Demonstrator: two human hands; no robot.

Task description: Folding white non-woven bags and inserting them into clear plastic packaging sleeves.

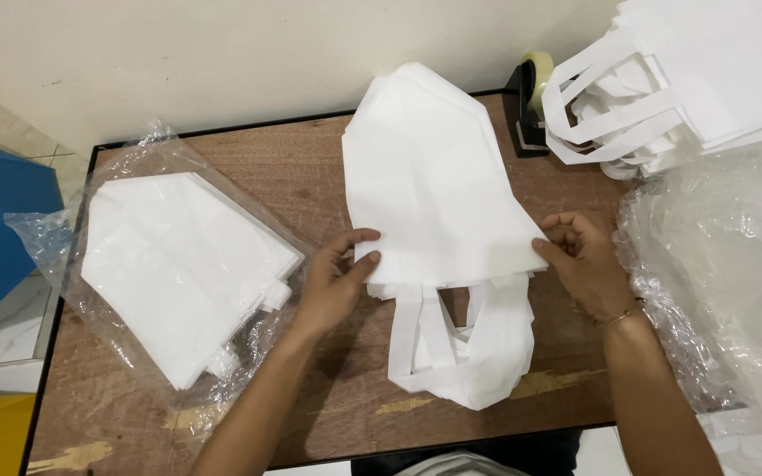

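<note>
Bright, even overhead light; soft shadows under forearms. White bags (434, 176) near blown out, glare on plastic wrap (725, 264) at 3 o'clock. Sharp focus.

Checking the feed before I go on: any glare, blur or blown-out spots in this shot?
Head view: sharp, evenly lit, no motion blur; white bag stack is nearly washed out, folds faint; crinkled clear plastic at right shows glare; both hands cast soft shadows on the wooden table.

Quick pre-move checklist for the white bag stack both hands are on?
1. Left hand on the stack's left edge: ok.
2. Right hand on its right corner: ok.
3. Stack of white bags flat on the wooden table: ok.
4. Handles lying free toward the person: ok.
5. Stack clear of the bagged pack on the left: ok.
6. Bag count in stack: cannot tell.
</note>
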